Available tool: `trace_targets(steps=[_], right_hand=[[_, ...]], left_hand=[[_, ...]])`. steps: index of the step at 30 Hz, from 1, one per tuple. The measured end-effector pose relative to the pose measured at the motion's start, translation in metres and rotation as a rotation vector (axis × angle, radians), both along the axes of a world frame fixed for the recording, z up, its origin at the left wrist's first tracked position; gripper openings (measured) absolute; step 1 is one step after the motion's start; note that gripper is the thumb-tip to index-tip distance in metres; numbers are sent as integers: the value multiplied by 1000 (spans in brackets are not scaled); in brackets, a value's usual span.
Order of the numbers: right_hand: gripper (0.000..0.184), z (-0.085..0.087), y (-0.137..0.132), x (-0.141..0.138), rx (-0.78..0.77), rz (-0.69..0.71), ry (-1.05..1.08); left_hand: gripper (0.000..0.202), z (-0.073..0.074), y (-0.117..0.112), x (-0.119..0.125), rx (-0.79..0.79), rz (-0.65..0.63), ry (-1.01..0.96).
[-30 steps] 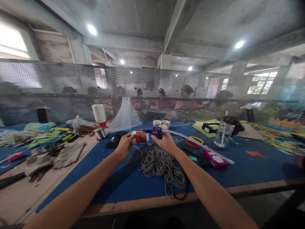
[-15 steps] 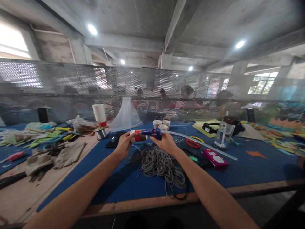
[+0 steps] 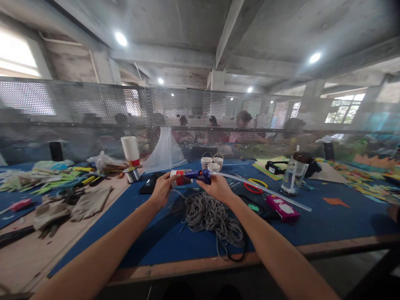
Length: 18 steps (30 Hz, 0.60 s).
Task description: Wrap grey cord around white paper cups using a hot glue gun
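My left hand [image 3: 163,188] is closed on a red and white paper cup [image 3: 178,178], held on its side above the table. A blue hot glue gun [image 3: 201,176] is in the grip of my right hand [image 3: 218,187], its nozzle pointing left at the cup's side. Whether the nozzle touches the cup I cannot tell. From the gun's back a long clear glue stick [image 3: 268,189] runs out to the right. Below both hands lies a tangled heap of grey cord [image 3: 212,216]; one strand leads up toward the cup.
Small white buckets with handles [image 3: 213,162] stand behind the gun. To the right are a magenta box [image 3: 283,208], a glass bottle [image 3: 294,175] and red and yellow rings [image 3: 253,186]. Stacked paper cups [image 3: 130,149], a wire spool [image 3: 131,175] and gloves [image 3: 90,203] lie left.
The glue gun has shifted slightly along the cup, and the cup has turned a little in my left hand. Everything else stays in place.
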State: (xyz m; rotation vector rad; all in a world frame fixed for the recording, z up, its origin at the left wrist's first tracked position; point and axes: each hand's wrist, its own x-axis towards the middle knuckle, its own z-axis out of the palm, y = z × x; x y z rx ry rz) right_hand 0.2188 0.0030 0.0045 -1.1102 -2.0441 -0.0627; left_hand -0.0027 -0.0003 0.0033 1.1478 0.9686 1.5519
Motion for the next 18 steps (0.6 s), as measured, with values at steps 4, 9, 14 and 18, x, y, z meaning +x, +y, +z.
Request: trace_targets(steps=[4,9,14,18], right_hand=[[37,1,-1,0,-9,-9,-17],[38,2,-3,0,-12,-19,-52],[37,2,-4,0,-8,-17,-58],[38,3,-5,0,-11,-30,-60]], left_hand=[[36,-1,1,-1,16,-1,3],[41,0,-1,-1,17,5,29],[40,1,-3,1,21,7,27],[35,2,-4,2,17,-1,15]])
